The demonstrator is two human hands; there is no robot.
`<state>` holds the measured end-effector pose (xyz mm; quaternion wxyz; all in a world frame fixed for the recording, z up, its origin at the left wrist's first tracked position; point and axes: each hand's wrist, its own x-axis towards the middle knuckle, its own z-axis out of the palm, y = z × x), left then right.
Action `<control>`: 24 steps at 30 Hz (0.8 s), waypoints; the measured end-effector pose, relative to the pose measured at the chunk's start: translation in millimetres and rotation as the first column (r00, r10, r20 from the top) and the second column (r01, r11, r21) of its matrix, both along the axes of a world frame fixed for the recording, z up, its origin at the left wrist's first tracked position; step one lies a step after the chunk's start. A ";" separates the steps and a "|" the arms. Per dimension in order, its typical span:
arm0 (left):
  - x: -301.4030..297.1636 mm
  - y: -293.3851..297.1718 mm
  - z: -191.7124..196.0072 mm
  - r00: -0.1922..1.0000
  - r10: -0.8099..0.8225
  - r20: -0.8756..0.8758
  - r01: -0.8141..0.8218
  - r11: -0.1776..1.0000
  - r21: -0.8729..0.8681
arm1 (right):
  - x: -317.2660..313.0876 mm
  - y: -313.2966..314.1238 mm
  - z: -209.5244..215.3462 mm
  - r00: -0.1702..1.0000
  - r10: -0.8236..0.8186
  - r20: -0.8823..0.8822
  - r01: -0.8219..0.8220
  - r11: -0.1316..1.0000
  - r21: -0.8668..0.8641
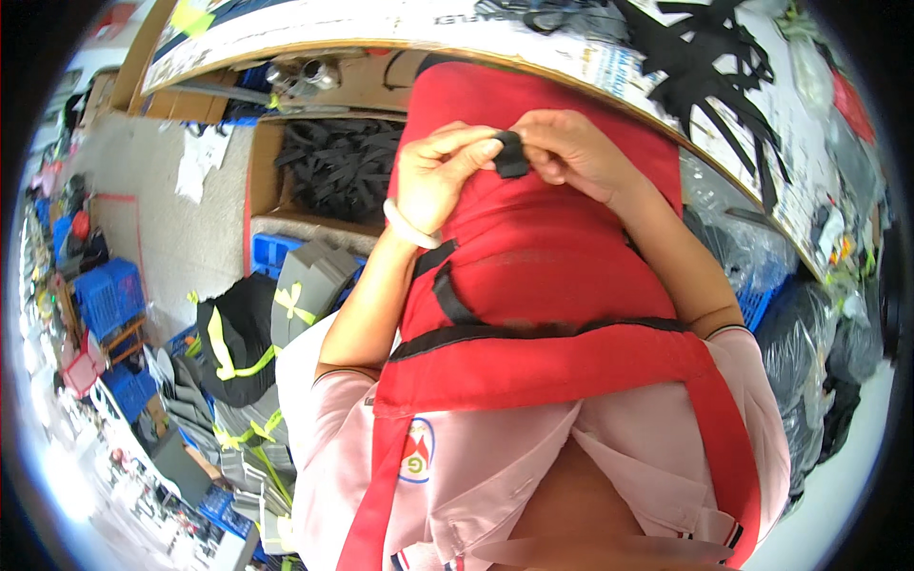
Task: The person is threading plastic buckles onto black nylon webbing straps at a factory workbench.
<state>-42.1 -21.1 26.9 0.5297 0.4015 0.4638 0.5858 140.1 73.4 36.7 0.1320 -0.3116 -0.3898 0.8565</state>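
Observation:
Over my lap, covered by a red apron [552,276], both hands meet at a short piece of black strap [511,158] that looks folded into a loop. My left hand [433,176], with a pale bangle at the wrist, pinches its left side between thumb and fingers. On the other side, my right hand [576,152] is closed with its fingertips at the strap's upper right edge. The curled fingers partly hide that side.
A white-topped table [381,27] runs across the far side, with a pile of black straps [709,71] at its right. An open carton [265,176] below holds many black strips. Grey bundles [309,276] tied in yellow stand left; plastic bags [795,333] lie right.

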 end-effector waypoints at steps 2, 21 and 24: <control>-12.0 -9.7 10.2 0.999 -0.051 0.007 0.052 0.997 -0.052 | -14.0 2.8 2.1 0.992 -0.079 0.098 0.050 0.961 0.270; -28.6 139.7 47.8 0.688 0.006 -0.725 0.212 0.955 0.209 | 16.5 5.7 -68.3 0.973 0.014 0.228 -0.114 0.895 0.432; -6.2 229.8 25.8 0.458 0.012 -0.889 0.298 0.940 0.165 | 18.4 8.8 -75.6 0.965 0.040 0.261 -0.145 0.905 0.400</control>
